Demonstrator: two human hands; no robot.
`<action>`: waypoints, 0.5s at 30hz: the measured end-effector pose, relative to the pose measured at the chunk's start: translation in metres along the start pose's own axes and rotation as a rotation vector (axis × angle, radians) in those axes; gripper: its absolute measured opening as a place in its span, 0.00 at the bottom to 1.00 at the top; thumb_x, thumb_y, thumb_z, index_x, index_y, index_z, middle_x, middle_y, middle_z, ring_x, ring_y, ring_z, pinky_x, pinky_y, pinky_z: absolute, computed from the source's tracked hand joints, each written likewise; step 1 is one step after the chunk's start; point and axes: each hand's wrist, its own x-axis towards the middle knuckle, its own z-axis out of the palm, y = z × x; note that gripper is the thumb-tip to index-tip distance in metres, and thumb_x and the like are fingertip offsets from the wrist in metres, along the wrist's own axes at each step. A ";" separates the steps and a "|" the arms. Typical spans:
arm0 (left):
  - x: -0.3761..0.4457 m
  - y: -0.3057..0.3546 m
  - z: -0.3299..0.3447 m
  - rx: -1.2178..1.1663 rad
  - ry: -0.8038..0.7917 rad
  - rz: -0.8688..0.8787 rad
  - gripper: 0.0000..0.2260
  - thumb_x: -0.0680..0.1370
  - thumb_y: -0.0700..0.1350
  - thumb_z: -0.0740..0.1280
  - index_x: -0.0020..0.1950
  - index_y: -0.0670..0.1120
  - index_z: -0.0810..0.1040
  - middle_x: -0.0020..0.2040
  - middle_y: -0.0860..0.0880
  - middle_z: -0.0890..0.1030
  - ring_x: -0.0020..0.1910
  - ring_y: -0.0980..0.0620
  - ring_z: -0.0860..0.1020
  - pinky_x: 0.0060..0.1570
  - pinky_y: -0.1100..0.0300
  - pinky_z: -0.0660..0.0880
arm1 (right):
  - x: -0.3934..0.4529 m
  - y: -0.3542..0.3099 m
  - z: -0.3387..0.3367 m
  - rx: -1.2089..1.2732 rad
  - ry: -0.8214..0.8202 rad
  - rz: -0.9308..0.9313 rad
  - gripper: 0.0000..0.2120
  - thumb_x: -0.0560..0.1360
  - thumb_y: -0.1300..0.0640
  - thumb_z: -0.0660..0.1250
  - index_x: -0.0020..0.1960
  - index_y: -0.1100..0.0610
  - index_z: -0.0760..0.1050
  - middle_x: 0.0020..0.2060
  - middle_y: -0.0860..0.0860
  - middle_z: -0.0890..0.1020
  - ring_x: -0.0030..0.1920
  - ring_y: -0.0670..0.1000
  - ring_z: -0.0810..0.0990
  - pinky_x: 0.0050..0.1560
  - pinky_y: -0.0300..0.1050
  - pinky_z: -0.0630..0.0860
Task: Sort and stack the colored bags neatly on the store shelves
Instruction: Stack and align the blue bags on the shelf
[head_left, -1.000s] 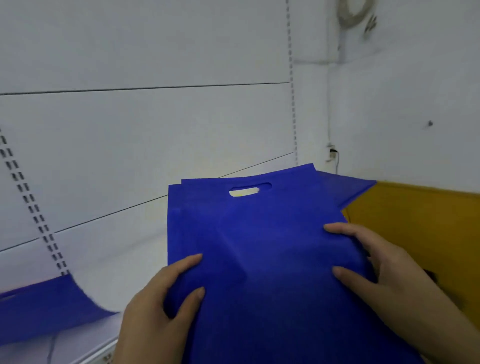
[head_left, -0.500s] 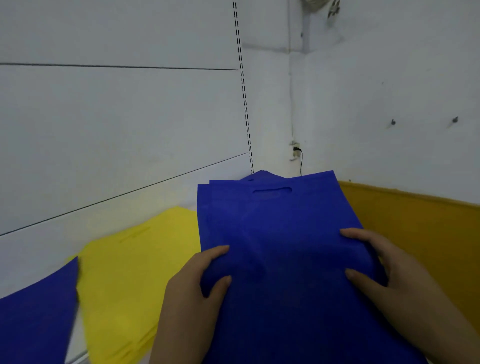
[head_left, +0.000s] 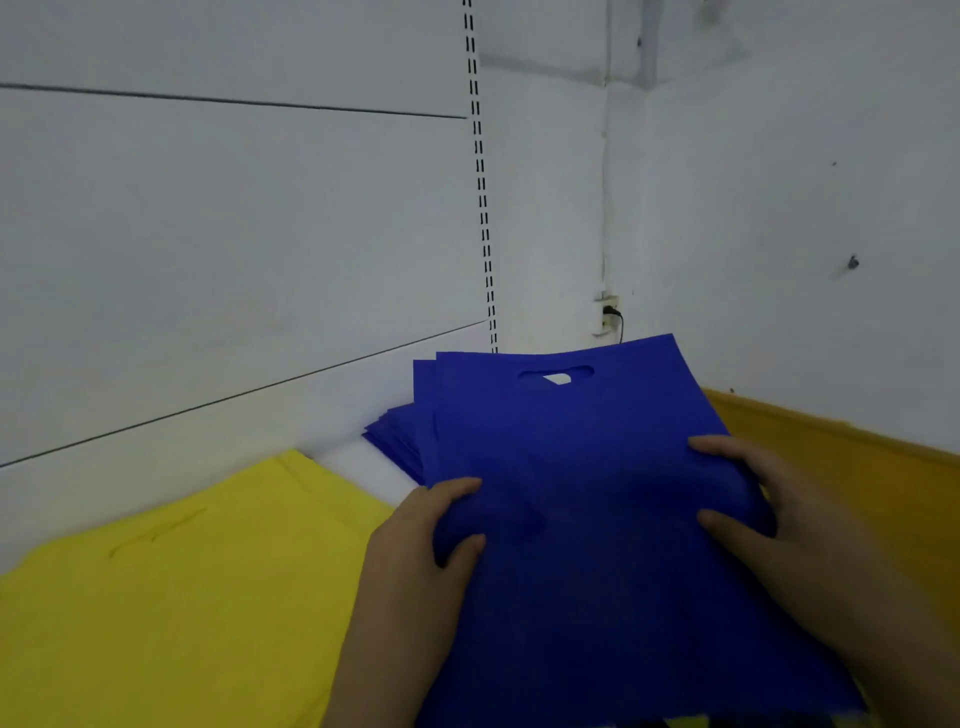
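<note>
White shelf (head_left: 363, 467), corner of white wall. Bundle of flat blue fabric bags (head_left: 597, 519) gripped at both edges by left hand (head_left: 415, 561) and right hand (head_left: 789, 525), above blue stack (head_left: 397, 441); yellow bags (head_left: 182, 597) left of grip. Risk: limp layers fanning, landing crooked.

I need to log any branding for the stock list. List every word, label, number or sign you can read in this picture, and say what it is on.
None: no readable text appears anywhere in the picture.
The blue non-woven bags with cut-out handles held by the left hand and right hand: plain, no print.
The flat yellow non-woven bags: plain, only a crease mark.
The white shelf back panel and white wall: no signs or labels.
</note>
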 end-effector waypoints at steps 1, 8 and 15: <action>0.004 0.000 0.006 0.011 0.014 -0.029 0.19 0.74 0.40 0.70 0.59 0.60 0.74 0.50 0.71 0.70 0.49 0.77 0.69 0.48 0.83 0.63 | 0.013 0.008 -0.001 0.014 -0.021 -0.012 0.25 0.74 0.61 0.68 0.60 0.35 0.68 0.54 0.30 0.70 0.52 0.41 0.74 0.50 0.39 0.73; 0.032 0.003 0.033 0.084 0.079 -0.220 0.18 0.75 0.42 0.70 0.63 0.56 0.74 0.56 0.63 0.72 0.55 0.63 0.69 0.58 0.70 0.66 | 0.104 0.034 0.000 -0.014 -0.203 -0.152 0.22 0.75 0.63 0.68 0.62 0.42 0.68 0.57 0.42 0.71 0.53 0.43 0.71 0.41 0.26 0.69; 0.052 -0.001 0.049 0.142 0.127 -0.363 0.19 0.76 0.42 0.69 0.65 0.54 0.73 0.60 0.58 0.72 0.58 0.58 0.71 0.60 0.62 0.71 | 0.172 0.041 0.015 -0.052 -0.370 -0.201 0.21 0.76 0.63 0.66 0.63 0.44 0.69 0.58 0.45 0.72 0.49 0.44 0.74 0.44 0.30 0.73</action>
